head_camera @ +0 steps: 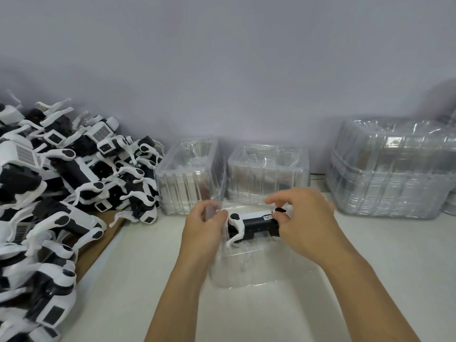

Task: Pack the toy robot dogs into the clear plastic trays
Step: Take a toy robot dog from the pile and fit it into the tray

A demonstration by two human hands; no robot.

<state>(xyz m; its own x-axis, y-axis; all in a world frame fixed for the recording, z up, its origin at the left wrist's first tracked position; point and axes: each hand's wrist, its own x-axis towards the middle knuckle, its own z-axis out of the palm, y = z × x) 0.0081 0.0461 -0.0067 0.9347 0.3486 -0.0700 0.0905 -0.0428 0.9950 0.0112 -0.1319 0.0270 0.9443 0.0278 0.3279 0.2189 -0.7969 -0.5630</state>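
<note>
1 clear tray (259,272) nearest – both hands, left (203,228) & right (304,218), clamped on 1 robot dog (254,224)

Soft, even, rather cool light fills the scene, with no hard shadows and only faint shade under the forearms. Pale glare streaks the stacked clear trays (392,169) at three o'clock. Wide-angle distortion bends the edges, the whole frame is mildly soft, and the right hand (302,218) shows motion blur.
</note>
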